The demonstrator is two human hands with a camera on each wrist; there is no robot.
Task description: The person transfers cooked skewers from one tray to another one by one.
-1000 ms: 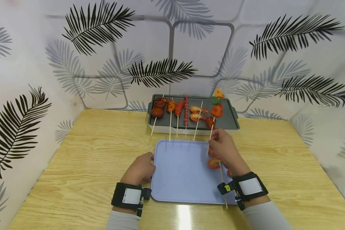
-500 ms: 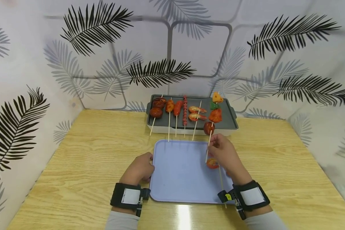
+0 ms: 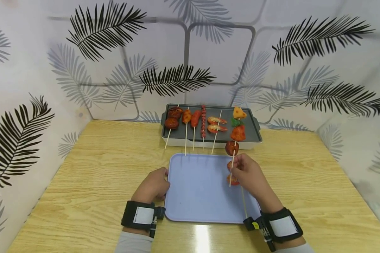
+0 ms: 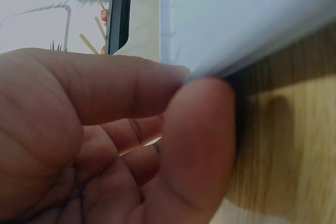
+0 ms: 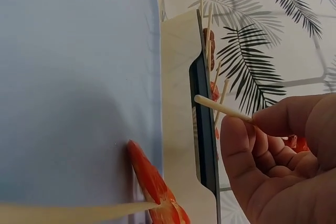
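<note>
My left hand (image 3: 152,184) pinches the left rim of a pale blue tray (image 3: 202,193); in the left wrist view thumb and finger (image 4: 197,124) meet at the tray's edge (image 4: 210,35). With thumb and fingertips, my right hand (image 3: 248,175) holds the stick of a mixed skewer (image 3: 238,133), which carries a yellow piece, a green piece, an orange-red chunk and a round brown piece. Its upper end overlaps the grill in the head view. On the tray's right side lies a shrimp skewer (image 3: 232,180), partly hidden by my right hand; its shrimp (image 5: 157,187) shows in the right wrist view.
A dark grill pan (image 3: 251,131) with a white base stands behind the tray. Across it lie a brown skewer (image 3: 171,123), an orange skewer (image 3: 187,116), a sausage skewer (image 3: 195,118), a thin red skewer (image 3: 203,121) and another shrimp skewer (image 3: 217,128). A patterned backdrop rises behind.
My right hand has drawn the mixed skewer back from the grill, toward me and over the tray's far right part. My left hand stays at the tray's rim.
</note>
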